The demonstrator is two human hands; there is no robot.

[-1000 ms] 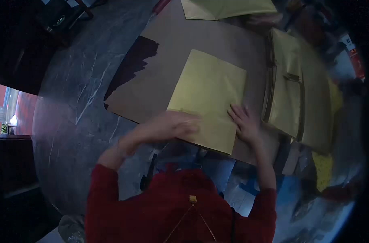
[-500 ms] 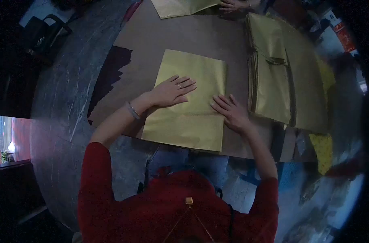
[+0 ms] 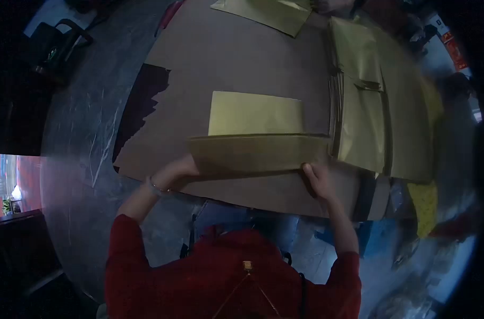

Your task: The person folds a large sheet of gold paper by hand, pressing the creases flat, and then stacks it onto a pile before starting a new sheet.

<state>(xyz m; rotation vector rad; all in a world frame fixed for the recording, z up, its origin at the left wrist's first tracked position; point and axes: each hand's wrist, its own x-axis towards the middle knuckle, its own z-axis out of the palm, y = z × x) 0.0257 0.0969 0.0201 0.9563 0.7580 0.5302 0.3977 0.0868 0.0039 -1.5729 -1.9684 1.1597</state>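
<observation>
A gold paper sheet (image 3: pixel 255 114) lies on the brown board-covered table, its near part lifted into a raised band that faces me. My right hand (image 3: pixel 320 179) grips the lower right corner of this band, thumb in front. At the band's left end, my left hand (image 3: pixel 188 166) holds the paper; its fingers are blurred and mostly hidden behind the sheet. To the right of my right hand lies a thick stack of folded gold paper (image 3: pixel 361 117).
Brown board (image 3: pixel 188 101) covers the table, with a torn dark patch (image 3: pixel 141 106) at its left. Across the table another gold sheet (image 3: pixel 268 16) lies near another person's blurred hand (image 3: pixel 332 4). A dark chair (image 3: pixel 61 45) stands far left. Yellow material (image 3: pixel 423 207) hangs at right.
My hands lay flat on the gold sheet; both have moved to its near part and lifted it. The far sheet has shifted right, beside the other person's hand.
</observation>
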